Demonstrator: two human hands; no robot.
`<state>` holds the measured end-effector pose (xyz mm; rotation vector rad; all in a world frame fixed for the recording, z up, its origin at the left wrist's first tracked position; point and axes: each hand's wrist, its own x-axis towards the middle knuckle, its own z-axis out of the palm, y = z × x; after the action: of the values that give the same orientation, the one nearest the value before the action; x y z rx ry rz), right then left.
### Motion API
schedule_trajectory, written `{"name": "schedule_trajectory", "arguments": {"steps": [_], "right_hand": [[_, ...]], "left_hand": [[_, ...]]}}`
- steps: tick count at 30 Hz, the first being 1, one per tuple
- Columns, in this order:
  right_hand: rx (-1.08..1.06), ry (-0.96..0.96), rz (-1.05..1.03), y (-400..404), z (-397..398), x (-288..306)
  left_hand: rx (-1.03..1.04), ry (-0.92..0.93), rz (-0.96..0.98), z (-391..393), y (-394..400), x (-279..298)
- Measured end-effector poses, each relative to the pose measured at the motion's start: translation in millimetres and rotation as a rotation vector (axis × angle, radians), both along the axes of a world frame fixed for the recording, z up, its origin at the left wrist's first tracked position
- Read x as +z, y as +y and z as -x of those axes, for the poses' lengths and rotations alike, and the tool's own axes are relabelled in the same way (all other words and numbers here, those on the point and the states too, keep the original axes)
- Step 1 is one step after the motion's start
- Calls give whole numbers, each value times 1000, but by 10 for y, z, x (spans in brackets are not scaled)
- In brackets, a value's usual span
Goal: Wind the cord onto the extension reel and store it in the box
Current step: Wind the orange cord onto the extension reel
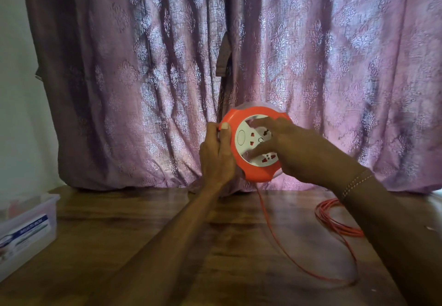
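Both forearms reach in from the bottom edge over the wooden table (148, 246), nothing else under them up close.

Orange cord (339, 224) lies loose on the table, right of centre: 1 bunch of loops beside the right arm, plus 1 long strand that sweeps round near the table's front edge and climbs to the underside of the reel. Most of it looks unwound, so winding is barely under way (my read, not a count).

Clear plastic box (28, 224) sits at the table's left edge, well apart from the reel. I can't tell what's inside.

Reel (257, 174) is held up off the table, socket face toward the camera.
- Left hand (216, 155): curled round the reel's left rim, thumb over the orange edge. It's the holder.
- Right hand (294, 148): fingers spread and fairly straight on the white socket disc, pressing, not closed round anything. It's blurred.

Step in hand: cranking the centre disc to pull cord in. Next move calls for steady rotation by the right hand, a firm left grip, and the strand feeding without snagging its own loops.

Behind: pink patterned curtain (334, 66).
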<state>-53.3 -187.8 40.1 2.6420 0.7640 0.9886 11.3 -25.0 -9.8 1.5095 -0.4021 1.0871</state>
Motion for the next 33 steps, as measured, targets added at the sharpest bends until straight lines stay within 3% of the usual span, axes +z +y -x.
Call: {"name": "schedule_trajectory", "arguments": {"steps": [11, 17, 28, 30, 33], "right_hand": [[41, -252, -44, 47, -51, -84], [-76, -398, -315, 61, -144, -148], [50, -516, -260, -64, 25, 52], [154, -428, -203, -85, 27, 58], [179, -150, -156, -52, -5, 23]], "left_hand": [[10, -37, -5, 36, -8, 34], [10, -19, 23, 45, -23, 44], [23, 5, 35, -3, 17, 28], [26, 4, 33, 11, 16, 41], [5, 8, 29, 15, 13, 45]]}}
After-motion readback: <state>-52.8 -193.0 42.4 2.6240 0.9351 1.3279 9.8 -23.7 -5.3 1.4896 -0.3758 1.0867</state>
